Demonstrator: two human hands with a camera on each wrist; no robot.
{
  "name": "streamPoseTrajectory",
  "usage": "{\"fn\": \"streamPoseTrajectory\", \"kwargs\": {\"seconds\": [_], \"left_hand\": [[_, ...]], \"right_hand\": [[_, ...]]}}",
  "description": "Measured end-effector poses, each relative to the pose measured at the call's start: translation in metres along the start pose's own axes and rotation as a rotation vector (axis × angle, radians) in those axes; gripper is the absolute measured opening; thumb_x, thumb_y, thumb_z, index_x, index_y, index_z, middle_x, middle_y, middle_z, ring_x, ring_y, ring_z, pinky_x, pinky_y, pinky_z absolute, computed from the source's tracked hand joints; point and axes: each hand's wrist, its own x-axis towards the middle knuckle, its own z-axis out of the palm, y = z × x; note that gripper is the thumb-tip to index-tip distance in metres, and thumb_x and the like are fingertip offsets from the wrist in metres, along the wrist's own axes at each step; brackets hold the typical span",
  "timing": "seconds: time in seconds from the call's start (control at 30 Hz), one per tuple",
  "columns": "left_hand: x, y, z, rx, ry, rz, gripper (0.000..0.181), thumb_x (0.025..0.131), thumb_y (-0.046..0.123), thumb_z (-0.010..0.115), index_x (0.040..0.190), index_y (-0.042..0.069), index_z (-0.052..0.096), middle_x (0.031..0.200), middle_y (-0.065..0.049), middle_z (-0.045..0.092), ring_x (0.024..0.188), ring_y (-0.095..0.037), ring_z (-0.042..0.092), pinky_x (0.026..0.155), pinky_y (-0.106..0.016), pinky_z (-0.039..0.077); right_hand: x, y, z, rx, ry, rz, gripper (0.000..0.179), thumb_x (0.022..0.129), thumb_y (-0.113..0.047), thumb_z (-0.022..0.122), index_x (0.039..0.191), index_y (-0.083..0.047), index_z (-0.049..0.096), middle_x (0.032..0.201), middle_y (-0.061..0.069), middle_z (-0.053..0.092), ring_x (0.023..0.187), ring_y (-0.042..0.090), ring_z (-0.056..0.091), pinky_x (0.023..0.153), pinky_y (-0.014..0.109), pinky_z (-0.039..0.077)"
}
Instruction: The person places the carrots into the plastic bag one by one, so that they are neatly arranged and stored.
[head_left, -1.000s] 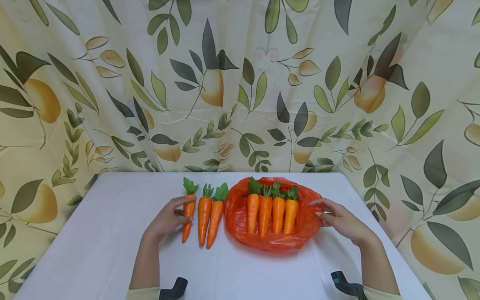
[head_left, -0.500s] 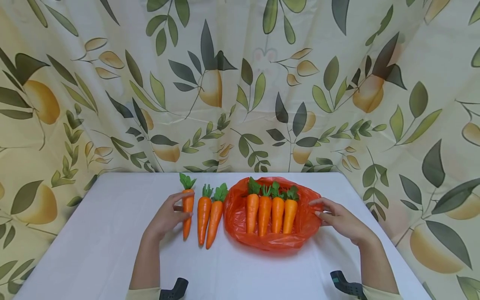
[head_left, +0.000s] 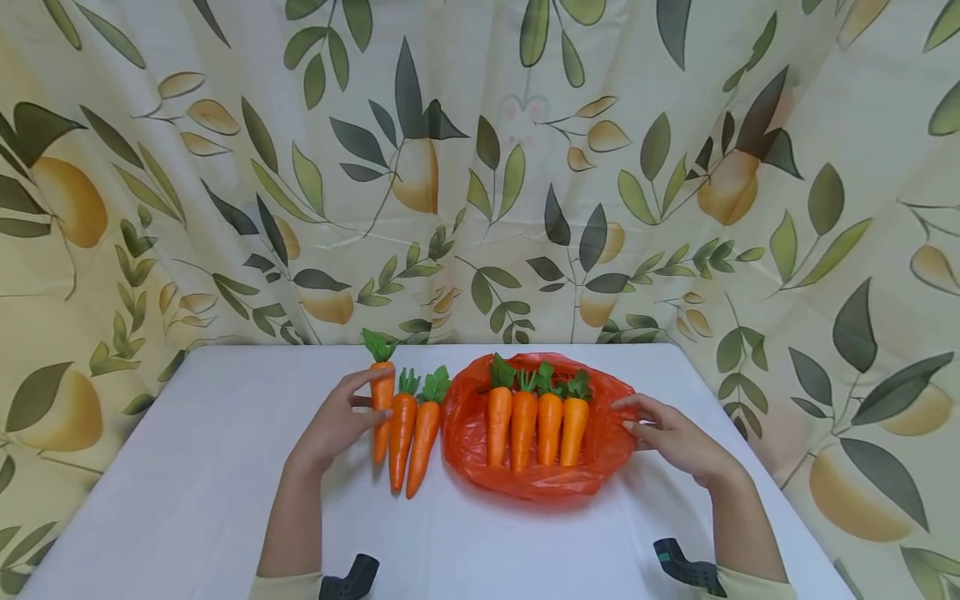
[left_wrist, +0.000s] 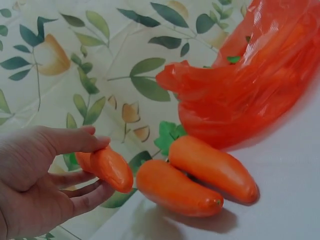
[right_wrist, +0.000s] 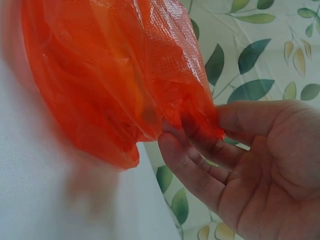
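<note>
Left hand [head_left: 335,427] pinches a small orange plastic carrot with a green leaf top [head_left: 382,398] between thumb and fingers; the left wrist view shows thumb on top, fingers curled under, pointed end [left_wrist: 111,169] clear of the white tablecloth [head_left: 187,467].

Change over the last second: that carrot lay flat on the cloth at the outer end of a row of three; now it is lifted and shifted toward the bag, its leaf top higher and further from the person than its neighbours'.

Two more orange carrots [head_left: 413,427] lie side by side on the cloth just right of the left hand, touching each other; the lifted carrot now sits close against the nearer one.

Right hand [head_left: 670,435] grips the rim of the crumpled translucent orange plastic bag [head_left: 480,421]; the right wrist view shows film bunched between thumb and fingers [right_wrist: 200,150]; this hand and the bag have barely moved, so the mouth stays held open.

Four orange carrots [head_left: 536,421] lie in a row inside the bag, between the two hands, tops pointing away from the person.

Judgement: one carrot is mid-transfer to the bag; two on the cloth are untouched; four are done.

Leaf-and-pear patterned curtain [head_left: 480,167] hangs beyond both hands.
</note>
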Motion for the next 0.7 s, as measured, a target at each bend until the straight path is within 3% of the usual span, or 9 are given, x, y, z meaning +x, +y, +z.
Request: {"fn": "streamPoseTrajectory", "kwargs": {"seconds": [0.4, 0.7], "left_hand": [[0.009, 0.029, 0.008, 0.015, -0.036, 0.058, 0.058, 0.092, 0.006, 0.075, 0.143, 0.031, 0.062, 0.150, -0.002, 0.044, 0.124, -0.035, 0.052, 0.090, -0.047, 0.052], [0.018, 0.052, 0.031, -0.046, -0.086, 0.056, 0.057, 0.092, 0.005, 0.075, 0.140, 0.032, 0.064, 0.149, -0.003, 0.043, 0.123, -0.037, 0.048, 0.084, -0.049, 0.058]], "right_hand": [[0.004, -0.001, 0.004, -0.015, -0.008, -0.021, 0.033, 0.107, -0.011, 0.054, 0.138, -0.002, 0.057, 0.139, 0.025, 0.054, 0.108, 0.031, 0.065, 0.089, 0.036, 0.058], [0.000, 0.000, 0.002, -0.023, 0.010, 0.012, 0.034, 0.107, -0.011, 0.054, 0.140, -0.003, 0.056, 0.143, 0.026, 0.051, 0.110, 0.032, 0.065, 0.091, 0.041, 0.057]]}}
